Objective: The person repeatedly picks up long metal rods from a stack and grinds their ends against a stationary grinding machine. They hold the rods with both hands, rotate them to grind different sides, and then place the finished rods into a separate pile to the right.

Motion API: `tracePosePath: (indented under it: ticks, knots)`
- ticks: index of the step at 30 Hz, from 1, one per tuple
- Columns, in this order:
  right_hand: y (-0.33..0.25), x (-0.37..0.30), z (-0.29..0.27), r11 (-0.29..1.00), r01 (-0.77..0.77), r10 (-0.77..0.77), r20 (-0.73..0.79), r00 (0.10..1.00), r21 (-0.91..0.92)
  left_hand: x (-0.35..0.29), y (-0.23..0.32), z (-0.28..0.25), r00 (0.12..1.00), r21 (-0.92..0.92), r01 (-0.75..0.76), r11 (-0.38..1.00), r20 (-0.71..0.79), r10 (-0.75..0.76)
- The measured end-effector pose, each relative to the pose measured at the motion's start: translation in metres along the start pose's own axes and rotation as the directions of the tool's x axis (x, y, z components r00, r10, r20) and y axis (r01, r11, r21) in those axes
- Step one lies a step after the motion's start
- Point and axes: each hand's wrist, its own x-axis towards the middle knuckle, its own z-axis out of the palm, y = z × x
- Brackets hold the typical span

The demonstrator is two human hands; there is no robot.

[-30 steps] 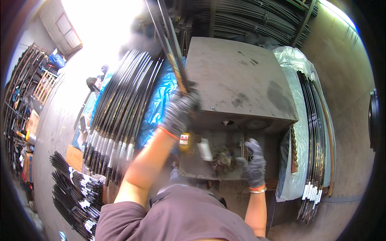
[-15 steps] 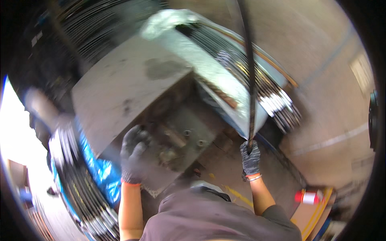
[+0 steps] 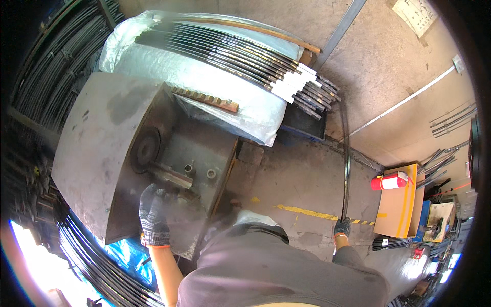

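My left hand point(image 3: 154, 215), in a grey knitted glove, hovers at the opening of a grey metal machine housing point(image 3: 102, 133). Its fingers point forward, apart, with nothing visible in them. Inside the housing are a dark round disc point(image 3: 147, 148), a flat metal bar point(image 3: 173, 177) and two small round fittings, one of them a ring point(image 3: 210, 174). Out to the right, my right hand point(image 3: 341, 228), also gloved, is closed around the near end of a long dark rod point(image 3: 347, 169). The rod stretches away from me toward the wall.
A plastic-wrapped stack point(image 3: 225, 82) carries dark rods point(image 3: 230, 53) with white-wrapped ends and a notched wooden strip point(image 3: 204, 98). More rods point(image 3: 92, 256) lie by a blue sheet point(image 3: 134, 256) at left. A red extinguisher point(image 3: 389, 181) rests on a cardboard box point(image 3: 396, 210) at right.
The view has swung to the right. My right hand has moved outward with the rod, now lower and farther from the machine. My left hand stays beside the machine opening.
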Motion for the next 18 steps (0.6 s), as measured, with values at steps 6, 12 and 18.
tracePosePath:
  ticks: [6, 12, 18]
  knots:
    - [-0.025, 0.075, -0.045, 0.892, 0.330, -0.271, 0.221, 0.937, -0.307, -0.002, -0.011, 0.000, 1.000, 0.099, -0.009, 0.995, -0.021, 0.011]
    - [-0.154, 0.157, -0.077, 0.854, 0.428, -0.212, 0.554, 0.805, -0.295, -0.009, -0.021, -0.013, 0.988, -0.009, 0.028, 1.000, -0.150, -0.029]
    - [-0.245, 0.206, 0.006, 0.530, 0.720, -0.407, 0.611, 0.679, -0.448, -0.024, -0.029, -0.039, 0.979, 0.014, 0.013, 1.000, -0.202, -0.010]
